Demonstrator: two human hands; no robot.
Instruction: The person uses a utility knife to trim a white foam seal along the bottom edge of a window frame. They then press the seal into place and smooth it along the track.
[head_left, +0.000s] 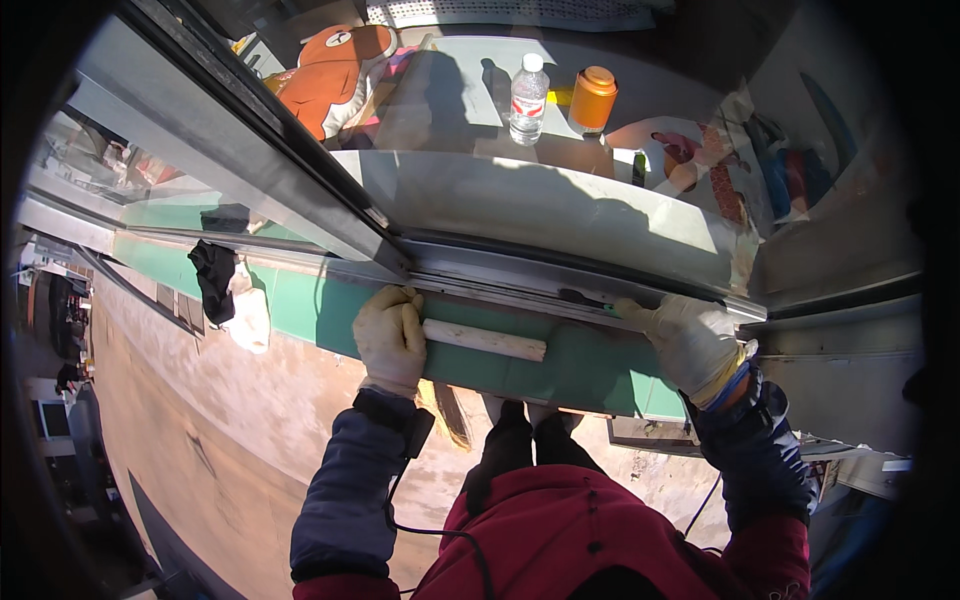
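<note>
My right hand (pixel 690 340), in a pale glove, is closed on a small brush (pixel 585 300) with a dark head and a bit of green near the fingers. The brush head lies in the metal window track (pixel 500 290). On the left, my gloved left hand (pixel 391 335) is curled closed at the track's edge, by the foot of the sliding window frame (pixel 290 190). A whitish round stick (pixel 485 340) lies across the green tiled sill (pixel 580 365), its left end against the left hand's fingers. Whether those fingers grip it is hidden.
Behind the window opening stand a clear water bottle (pixel 528 100) and an orange canister (pixel 593 100), near a brown-and-white plush toy (pixel 335 80). A black cloth (pixel 212 280) and a white cloth (pixel 248 315) hang over the sill's left part. Concrete floor (pixel 240 400) lies below.
</note>
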